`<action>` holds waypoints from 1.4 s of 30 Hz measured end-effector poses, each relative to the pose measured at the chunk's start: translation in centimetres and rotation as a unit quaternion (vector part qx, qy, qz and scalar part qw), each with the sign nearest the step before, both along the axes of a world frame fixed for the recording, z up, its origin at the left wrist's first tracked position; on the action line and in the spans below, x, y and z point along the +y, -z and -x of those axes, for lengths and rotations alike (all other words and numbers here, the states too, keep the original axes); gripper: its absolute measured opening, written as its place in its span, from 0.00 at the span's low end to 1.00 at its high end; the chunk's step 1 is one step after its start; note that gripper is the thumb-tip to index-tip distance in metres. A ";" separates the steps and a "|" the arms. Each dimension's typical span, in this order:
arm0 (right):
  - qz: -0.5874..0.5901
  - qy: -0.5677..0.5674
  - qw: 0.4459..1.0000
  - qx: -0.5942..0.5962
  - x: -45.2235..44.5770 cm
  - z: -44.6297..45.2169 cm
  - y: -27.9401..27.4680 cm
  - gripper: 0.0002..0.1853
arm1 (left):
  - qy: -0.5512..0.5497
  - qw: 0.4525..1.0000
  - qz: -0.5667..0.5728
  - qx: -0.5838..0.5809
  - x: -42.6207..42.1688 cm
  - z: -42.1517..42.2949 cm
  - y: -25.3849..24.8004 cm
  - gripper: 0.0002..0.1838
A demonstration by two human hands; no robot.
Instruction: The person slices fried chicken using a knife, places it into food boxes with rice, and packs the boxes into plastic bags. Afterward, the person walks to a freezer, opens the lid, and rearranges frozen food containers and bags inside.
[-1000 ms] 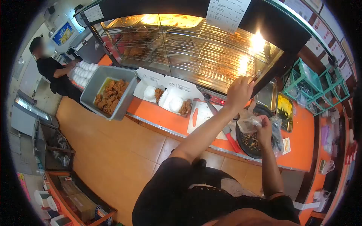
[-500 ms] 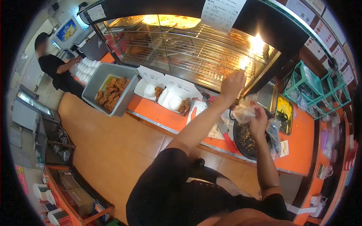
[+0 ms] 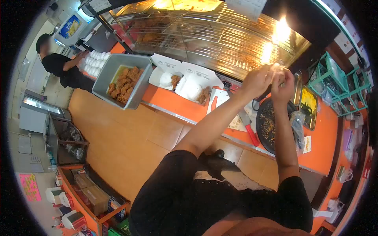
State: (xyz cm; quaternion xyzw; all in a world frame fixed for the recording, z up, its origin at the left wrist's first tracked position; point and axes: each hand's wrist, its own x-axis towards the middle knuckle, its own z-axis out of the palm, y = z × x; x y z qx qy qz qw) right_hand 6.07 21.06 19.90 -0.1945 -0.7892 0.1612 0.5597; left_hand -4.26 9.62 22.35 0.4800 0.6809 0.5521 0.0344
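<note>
- Tabletop (image 3: 159, 94): long, smooth, orange surface with a metal-coloured front edge.
- Display case (image 3: 201, 39): glass panels, dark frame, parallel wire racks; lit inside.
- Bin (image 3: 141, 84): rigid grey, rectangular, flared rim; contains brown pieces with a rough, craggy crust.
- Two cartons (image 3: 201, 74): white, folded, lids raised, side by side; each contains a rounded white portion and a crusted brown piece.
- Pan (image 3: 267, 141): round, dark; coarse brown granules inside.
- Tray (image 3: 316, 106): rectangular metal, right of the pan; yellow and dark contents.
- Left hand (image 3: 256, 82): fingers curled, tips meeting those opposite; whether it grips anything cannot be told.
- Right hand (image 3: 283, 84): fingers bent, fingertips pinched on film.
- Knife (image 3: 252, 135): flat metal blade, straight red handle; lies beside the pan.
- Clear film (image 3: 279, 68): thin, glossy, apparently plastic; located at the joined fingertips, before the display case. Its outline is largely hidden.
</note>
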 end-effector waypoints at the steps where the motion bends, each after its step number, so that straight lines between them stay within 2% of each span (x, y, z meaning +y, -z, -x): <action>1: 0.029 -0.061 0.997 0.031 -0.2 0.1 0.4 0.18 | -0.014 0.999 -0.045 0.017 -0.8 0.2 0.5 0.17; 2: 0.052 -0.120 0.988 0.076 -0.5 -0.1 1.0 0.21 | -0.027 0.996 -0.086 0.028 -1.8 0.2 1.4 0.18; 3: 0.060 -0.120 0.989 0.064 -1.5 -0.8 0.5 0.21 | -0.043 0.996 -0.073 -0.034 -3.8 1.2 3.6 0.18; 4: -0.035 -0.021 0.998 0.045 -2.8 -1.6 -0.4 0.22 | -0.053 0.993 -0.069 -0.085 -6.5 3.2 6.3 0.16; 5: -0.131 0.078 0.988 0.025 -4.3 -2.3 -0.5 0.22 | -0.151 0.977 -0.051 -0.140 -9.9 4.6 8.5 0.14; 6: -0.004 0.013 0.997 0.075 -6.3 -3.1 1.6 0.21 | -0.214 0.951 -0.117 -0.191 -13.0 7.0 12.4 0.14; 7: 0.123 -0.049 0.983 0.127 -8.7 -3.4 5.2 0.19 | -0.353 0.932 -0.030 -0.083 -16.9 9.6 15.3 0.16; 8: 0.226 -0.092 0.968 0.054 -11.3 -3.2 10.5 0.20 | -0.432 0.900 0.061 -0.022 -20.5 11.4 17.0 0.18; 9: 0.329 -0.134 0.934 -0.021 -14.2 -2.5 14.3 0.20 | -0.438 0.892 0.112 0.006 -22.9 13.1 19.0 0.18; 10: 0.538 -0.155 0.827 -0.048 -19.1 1.0 12.7 0.20 | -0.440 0.882 0.165 0.033 -24.7 14.0 20.6 0.18; 11: 0.594 -0.137 0.787 -0.096 -20.8 4.0 14.5 0.21 | -0.429 0.885 0.175 0.030 -25.5 14.3 21.2 0.18; 13: 0.455 -0.090 0.867 -0.181 -20.9 9.6 24.3 0.22 | -0.333 0.923 0.165 -0.102 -25.9 16.0 21.9 0.17; 16: 0.480 -0.075 0.842 -0.233 -22.5 13.4 22.1 0.23 | -0.310 0.934 0.139 -0.114 -26.6 18.3 23.0 0.12; 19: 0.535 -0.016 0.817 -0.216 -23.4 12.4 23.9 0.24 | -0.271 0.942 0.152 -0.130 -28.8 17.9 24.2 0.08; 20: 0.512 -0.037 0.833 -0.206 -23.5 11.8 24.8 0.25 | -0.250 0.945 0.170 -0.124 -29.2 18.1 24.2 0.05; 21: 0.510 -0.033 0.835 -0.203 -23.6 11.3 24.5 0.25 | -0.246 0.947 0.167 -0.124 -29.6 18.0 24.0 0.05; 23: 0.532 0.003 0.803 -0.267 -25.3 9.7 23.3 0.27 | -0.221 0.949 0.194 -0.117 -31.7 16.3 23.6 0.06; 24: 0.552 0.002 0.783 -0.287 -26.4 8.9 21.4 0.28 | -0.207 0.948 0.183 -0.160 -32.7 15.7 23.1 0.06; 26: 0.558 -0.016 0.793 -0.246 -27.2 6.7 21.1 0.29 | -0.179 0.954 0.194 -0.144 -34.5 15.5 23.3 0.07; 27: 0.529 0.004 0.828 -0.186 -27.3 6.5 20.0 0.32 | -0.181 0.959 0.162 -0.147 -34.8 15.6 22.4 0.10; 28: 0.347 0.040 0.921 -0.175 -26.1 6.5 19.6 0.34 | -0.200 0.957 0.184 -0.100 -34.7 16.3 22.5 0.14; 29: 0.295 0.069 0.935 -0.184 -25.0 7.8 15.6 0.33 | -0.225 0.965 0.121 -0.053 -33.9 16.8 20.9 0.22; 30: 0.162 0.057 0.964 -0.200 -23.1 9.0 13.4 0.30 | -0.205 0.971 0.115 -0.030 -32.9 17.8 18.5 0.28; 31: 0.033 0.049 0.973 -0.221 -21.4 9.7 12.0 0.27 | -0.256 0.960 0.111 0.012 -31.4 18.4 16.4 0.29; 32: 0.028 0.063 0.975 -0.213 -20.0 10.1 11.7 0.27 | -0.227 0.963 0.131 0.065 -30.0 19.7 15.7 0.29; 34: 0.146 -0.148 0.908 -0.363 -18.0 11.2 12.8 0.21 | -0.195 0.960 0.153 0.127 -28.5 21.7 15.8 0.29; 35: 0.145 -0.146 0.913 -0.352 -17.7 11.7 13.4 0.21 | -0.131 0.959 0.230 0.100 -27.6 23.2 17.5 0.30; 36: 0.227 -0.155 0.885 -0.375 -17.7 12.1 14.0 0.21 | -0.068 0.946 0.308 0.073 -27.0 24.4 18.8 0.30; 37: 0.308 -0.164 0.850 -0.395 -18.5 12.9 11.8 0.20 | -0.066 0.945 0.309 0.085 -26.7 24.9 19.1 0.30; 38: 0.532 -0.152 0.733 -0.395 -19.3 12.5 9.4 0.19 | -0.046 0.953 0.300 0.005 -26.6 24.6 19.6 0.31; 39: 0.535 -0.156 0.735 -0.385 -19.7 12.6 9.0 0.19 | -0.026 0.953 0.291 -0.077 -26.8 24.2 19.8 0.32; 40: 0.593 -0.167 0.723 -0.312 -20.3 12.5 9.1 0.19 | -0.025 0.953 0.296 -0.067 -26.9 23.5 19.1 0.32; 41: 0.646 -0.177 0.703 -0.238 -20.9 12.0 9.5 0.19 | 0.016 0.940 0.241 -0.240 -27.2 22.5 18.6 0.33; 42: 0.669 -0.240 0.679 -0.183 -20.3 11.9 13.9 0.24 | 0.056 0.895 0.177 -0.406 -27.4 22.0 18.1 0.35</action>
